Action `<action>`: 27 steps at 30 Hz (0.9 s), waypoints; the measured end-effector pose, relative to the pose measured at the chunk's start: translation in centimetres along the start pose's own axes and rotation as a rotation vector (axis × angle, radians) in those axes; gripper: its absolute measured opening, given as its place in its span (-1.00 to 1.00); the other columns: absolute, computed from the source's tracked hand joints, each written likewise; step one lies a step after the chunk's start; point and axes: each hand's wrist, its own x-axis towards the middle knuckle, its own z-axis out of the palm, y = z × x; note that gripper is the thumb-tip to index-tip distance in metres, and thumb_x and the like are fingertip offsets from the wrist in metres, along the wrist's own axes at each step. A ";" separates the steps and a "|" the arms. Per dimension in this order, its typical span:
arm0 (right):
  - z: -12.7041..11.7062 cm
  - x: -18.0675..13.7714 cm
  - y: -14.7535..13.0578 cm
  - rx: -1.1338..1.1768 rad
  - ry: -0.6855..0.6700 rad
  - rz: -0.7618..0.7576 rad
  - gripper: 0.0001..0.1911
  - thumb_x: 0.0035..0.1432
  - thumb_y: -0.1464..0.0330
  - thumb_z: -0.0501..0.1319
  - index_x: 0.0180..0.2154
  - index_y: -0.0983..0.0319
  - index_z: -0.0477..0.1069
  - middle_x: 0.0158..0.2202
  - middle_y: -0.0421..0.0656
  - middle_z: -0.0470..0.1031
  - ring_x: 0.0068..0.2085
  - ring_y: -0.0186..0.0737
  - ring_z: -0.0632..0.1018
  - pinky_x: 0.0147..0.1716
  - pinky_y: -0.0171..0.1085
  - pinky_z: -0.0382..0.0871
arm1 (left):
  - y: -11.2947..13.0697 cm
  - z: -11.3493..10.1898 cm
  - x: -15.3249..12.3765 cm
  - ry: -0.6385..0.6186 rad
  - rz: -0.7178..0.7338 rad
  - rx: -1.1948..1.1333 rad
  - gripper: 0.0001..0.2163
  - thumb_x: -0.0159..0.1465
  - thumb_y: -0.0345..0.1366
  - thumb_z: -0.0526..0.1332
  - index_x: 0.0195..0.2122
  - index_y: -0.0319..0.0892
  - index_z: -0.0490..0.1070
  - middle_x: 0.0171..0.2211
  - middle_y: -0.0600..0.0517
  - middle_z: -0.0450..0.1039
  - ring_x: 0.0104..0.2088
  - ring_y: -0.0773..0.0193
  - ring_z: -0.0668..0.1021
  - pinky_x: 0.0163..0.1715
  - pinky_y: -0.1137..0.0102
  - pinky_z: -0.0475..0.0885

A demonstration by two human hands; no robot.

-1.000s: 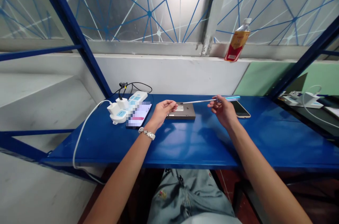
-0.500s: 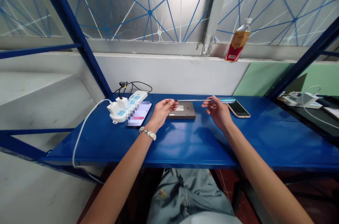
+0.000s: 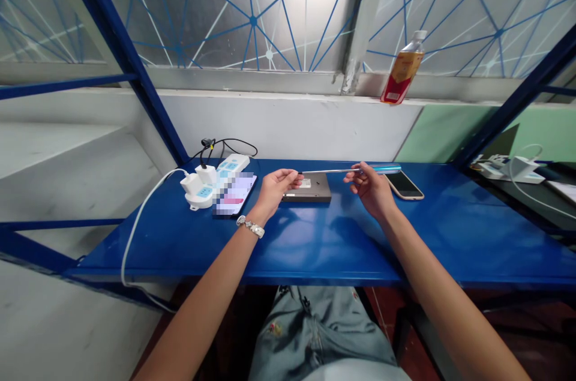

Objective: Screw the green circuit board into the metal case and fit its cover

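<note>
A screwdriver (image 3: 330, 171) with a thin metal shaft and a shiny blue handle lies nearly level between my two hands, above the desk. My right hand (image 3: 372, 186) is closed around it where handle and shaft meet. With thumb and fingertips, my left hand (image 3: 275, 188) pinches the dark tip end of the shaft; whether something small sits there too cannot be made out. Below the shaft rests a flat grey rectangular device (image 3: 315, 189) with a white label, partly covered by my left hand. A phone (image 3: 407, 186) lies beside my right hand, under the handle end.
On the left of the blue desk (image 3: 288, 255), a white power strip (image 3: 234, 163) holds plugs and cables next to a lit phone (image 3: 236, 192). A drink bottle (image 3: 404, 72) stands on the window ledge. Another power strip (image 3: 513, 171) lies far right.
The screwdriver's handle end has risen very slightly. Both hands keep the same hold, and the whole view has shifted a little.
</note>
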 end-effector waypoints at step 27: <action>3.2 -1.4 1.0 -0.173 0.104 -0.530 -0.69 0.27 0.10 0.33 -0.20 0.14 0.32 -0.46 -0.25 0.61 -0.39 -0.19 0.67 -0.42 -0.27 0.47 | 0.2 2.7 -1.3 -0.065 -0.140 -0.287 -0.72 0.10 -0.23 0.54 -0.26 -0.29 0.60 -0.26 -0.10 0.66 -0.26 0.26 0.65 -0.06 0.31 0.50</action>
